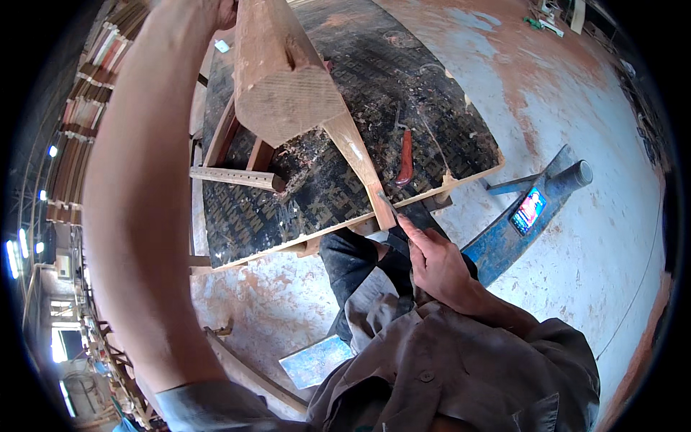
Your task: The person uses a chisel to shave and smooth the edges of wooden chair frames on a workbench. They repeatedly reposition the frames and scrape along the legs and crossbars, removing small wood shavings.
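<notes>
A large pale wooden workpiece [288, 104] rises over the black-faced board of the bench, its flat sawn end toward me. From beside that end a slender tapered wooden leg [351, 147] runs down past the board's near edge. My left hand [227, 13], cut off by the top of the picture, is closed at the upper part of the workpiece. My right hand [439, 263] is closed round a thin metal tool [387, 203], forefinger stretched along it, with its tip against the leg's lower end. The tool's handle is hidden in my palm.
On the board [266, 230] lie a red-handled tool [405, 158] with a bent metal shank, a wooden frame [234, 174] and shavings. A lit phone [529, 211] rests on a blue bench [497, 248] at right. Wood pieces [86, 115] are stacked at far left.
</notes>
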`<state>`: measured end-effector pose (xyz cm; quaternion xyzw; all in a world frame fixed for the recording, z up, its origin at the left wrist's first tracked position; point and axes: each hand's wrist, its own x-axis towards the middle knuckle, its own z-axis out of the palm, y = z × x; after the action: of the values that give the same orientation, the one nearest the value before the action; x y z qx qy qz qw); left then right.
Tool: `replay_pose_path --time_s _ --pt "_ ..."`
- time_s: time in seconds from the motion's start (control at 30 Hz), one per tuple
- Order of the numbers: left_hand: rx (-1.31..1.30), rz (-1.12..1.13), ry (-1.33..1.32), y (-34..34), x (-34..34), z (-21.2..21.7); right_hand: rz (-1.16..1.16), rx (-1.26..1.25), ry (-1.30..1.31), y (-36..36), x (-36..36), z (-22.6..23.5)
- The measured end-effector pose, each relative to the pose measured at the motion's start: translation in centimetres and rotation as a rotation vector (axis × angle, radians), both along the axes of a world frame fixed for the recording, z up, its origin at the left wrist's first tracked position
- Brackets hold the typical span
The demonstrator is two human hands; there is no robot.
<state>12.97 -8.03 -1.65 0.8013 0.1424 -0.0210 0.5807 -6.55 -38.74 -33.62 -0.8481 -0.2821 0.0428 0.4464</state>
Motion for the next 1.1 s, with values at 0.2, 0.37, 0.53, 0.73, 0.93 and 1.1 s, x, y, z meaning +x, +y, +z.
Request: replay_pose_path --time_s 0.2,0.37,0.53,0.73,0.93,1.1 --pt "-0.139 -0.021 -0.098 1.1 2.0 -1.0 -0.035 -0.05 0.01 0.7 -0.2 -0.3" --pt "-0.25 -0.045 -0.183 2.1 3.6 -1.8 -0.049 -0.035 0.01 1.6 -0.3 0.0" --pt "-0.346 -0.074 -0.242 2.8 4.8 -2.8 -0.069 -0.069 0.021 2.1 -0.2 0.1" --pt "-0.431 -0.105 -0.299 3.5 6.1 -3.6 -0.121 -0.055 -0.045 3.2 -0.5 -0.9" --pt "-0.494 -0.118 -0.336 4.8 7.2 -3.7 -0.139 -0.013 -0.118 4.5 0.4 -2.3" --pt "-0.512 -0.105 -0.335 5.3 7.5 -3.9 -0.156 0.598 0.925 3.6 3.1 0.5"
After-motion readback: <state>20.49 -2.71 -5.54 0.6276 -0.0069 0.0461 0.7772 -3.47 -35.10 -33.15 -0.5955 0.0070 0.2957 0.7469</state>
